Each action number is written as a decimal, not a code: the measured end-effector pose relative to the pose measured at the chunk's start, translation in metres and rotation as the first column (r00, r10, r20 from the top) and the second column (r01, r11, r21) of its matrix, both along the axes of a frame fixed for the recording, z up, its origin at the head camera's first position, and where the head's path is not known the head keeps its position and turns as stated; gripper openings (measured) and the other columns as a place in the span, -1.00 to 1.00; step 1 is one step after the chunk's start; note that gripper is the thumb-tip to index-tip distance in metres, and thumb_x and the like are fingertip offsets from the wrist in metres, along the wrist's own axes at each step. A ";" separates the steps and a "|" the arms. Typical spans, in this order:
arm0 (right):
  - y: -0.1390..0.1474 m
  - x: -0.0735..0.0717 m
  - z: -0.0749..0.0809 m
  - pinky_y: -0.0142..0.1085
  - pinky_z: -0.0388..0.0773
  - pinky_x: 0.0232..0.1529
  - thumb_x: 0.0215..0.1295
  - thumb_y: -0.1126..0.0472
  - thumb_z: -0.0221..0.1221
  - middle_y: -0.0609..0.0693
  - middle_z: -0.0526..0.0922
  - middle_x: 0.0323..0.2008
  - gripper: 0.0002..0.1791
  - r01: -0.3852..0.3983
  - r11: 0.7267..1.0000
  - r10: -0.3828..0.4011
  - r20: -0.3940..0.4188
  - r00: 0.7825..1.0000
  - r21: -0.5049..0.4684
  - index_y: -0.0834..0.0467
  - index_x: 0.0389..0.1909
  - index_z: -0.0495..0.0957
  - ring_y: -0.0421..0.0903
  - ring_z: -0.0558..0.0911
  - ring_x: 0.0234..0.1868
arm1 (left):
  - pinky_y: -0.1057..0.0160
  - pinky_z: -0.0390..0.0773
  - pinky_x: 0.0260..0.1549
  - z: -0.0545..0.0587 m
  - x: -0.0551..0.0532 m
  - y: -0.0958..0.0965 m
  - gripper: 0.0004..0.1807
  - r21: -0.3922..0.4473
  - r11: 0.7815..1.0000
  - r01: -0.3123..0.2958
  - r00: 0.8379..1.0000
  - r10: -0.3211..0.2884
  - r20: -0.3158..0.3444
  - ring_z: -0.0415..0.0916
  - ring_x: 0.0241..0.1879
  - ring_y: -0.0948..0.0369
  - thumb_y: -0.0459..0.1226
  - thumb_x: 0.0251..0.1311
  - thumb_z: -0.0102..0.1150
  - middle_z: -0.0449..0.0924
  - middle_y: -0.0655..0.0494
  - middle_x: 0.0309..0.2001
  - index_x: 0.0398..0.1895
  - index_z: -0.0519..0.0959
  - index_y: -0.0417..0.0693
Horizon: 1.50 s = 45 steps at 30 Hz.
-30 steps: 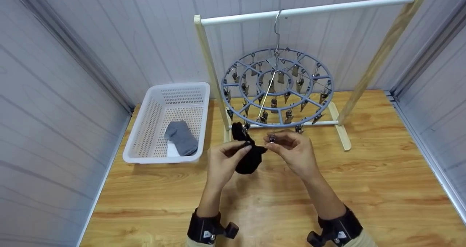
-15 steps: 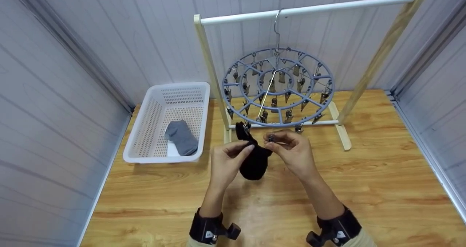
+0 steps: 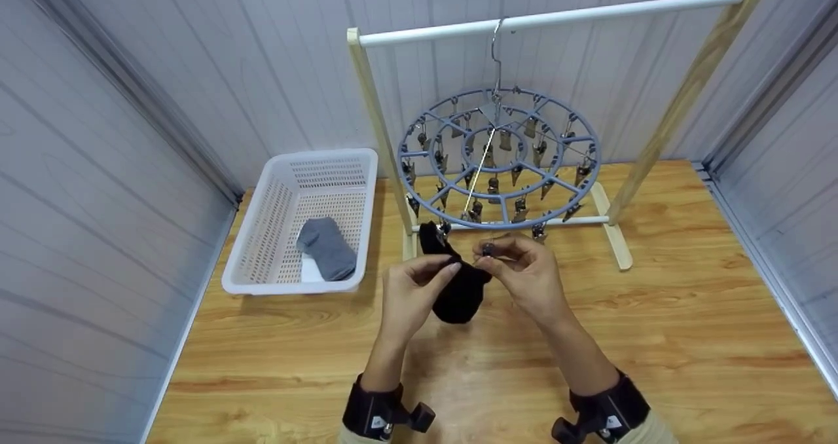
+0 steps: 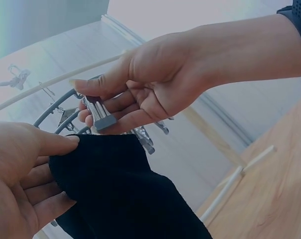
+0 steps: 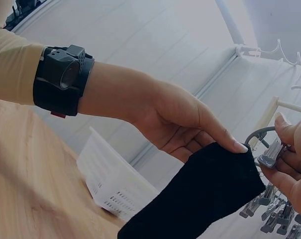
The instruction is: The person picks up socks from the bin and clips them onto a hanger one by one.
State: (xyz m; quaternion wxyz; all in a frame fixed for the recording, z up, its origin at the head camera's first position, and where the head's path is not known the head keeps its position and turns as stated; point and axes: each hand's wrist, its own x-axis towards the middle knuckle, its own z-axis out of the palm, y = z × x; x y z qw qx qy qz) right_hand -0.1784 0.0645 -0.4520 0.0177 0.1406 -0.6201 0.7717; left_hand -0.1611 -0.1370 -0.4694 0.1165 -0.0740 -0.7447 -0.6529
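A black sock [image 3: 458, 296] is being pinched at its top edge between the thumb and fingers of the left hand [image 3: 410, 293], near the round clip hanger [image 3: 504, 225]. Just beside this edge, a metal clip [image 4: 104, 121] is being gripped between the thumb and fingers of the right hand [image 3: 529, 277]. A grey sock [image 3: 329, 251] is being held in the white basket [image 3: 294, 289].
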 end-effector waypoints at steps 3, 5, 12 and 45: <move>0.000 -0.001 -0.001 -0.15 0.77 -0.07 0.25 0.54 0.40 0.24 0.78 -0.14 -0.78 0.002 1.000 -0.002 -0.010 1.000 0.015 0.48 -0.11 0.65 0.04 0.80 -0.10 | 0.21 0.77 -0.19 0.001 0.000 0.002 -0.86 0.005 1.000 0.011 1.000 -0.011 0.000 0.80 -0.25 0.18 -0.32 0.28 0.50 0.83 0.04 -0.20 -0.15 0.83 -0.19; 0.001 -0.001 -0.001 -0.15 0.77 -0.08 0.26 0.53 0.39 0.24 0.79 -0.15 -0.80 0.004 1.000 -0.003 -0.016 1.000 0.015 0.47 -0.11 0.66 0.04 0.80 -0.11 | 0.21 0.77 -0.19 0.001 0.000 0.002 -0.86 0.010 1.000 0.016 1.000 -0.016 -0.002 0.80 -0.25 0.18 -0.32 0.28 0.50 0.83 0.04 -0.20 -0.15 0.83 -0.19; 0.002 -0.002 -0.004 -0.21 0.77 -0.13 0.33 0.50 0.36 0.20 0.81 -0.20 -0.85 0.016 1.000 -0.018 -0.076 0.997 -0.024 0.50 -0.15 0.66 -0.01 0.80 -0.18 | 0.21 0.77 -0.20 0.000 0.000 0.003 -0.87 0.016 1.000 0.024 1.000 -0.023 -0.016 0.79 -0.26 0.17 -0.31 0.29 0.50 0.83 0.03 -0.22 -0.16 0.83 -0.17; -0.003 -0.006 -0.014 -0.39 0.64 -0.39 0.42 0.47 0.29 0.13 0.84 -0.26 -0.80 0.044 0.994 -0.054 -0.098 0.994 -0.100 0.52 -0.35 0.51 -0.09 0.80 -0.28 | 0.17 0.78 -0.19 0.005 0.005 0.011 -0.89 0.116 0.992 0.057 0.996 -0.049 -0.068 0.80 -0.24 0.11 -0.37 0.29 0.47 0.83 0.03 -0.21 -0.17 0.83 -0.22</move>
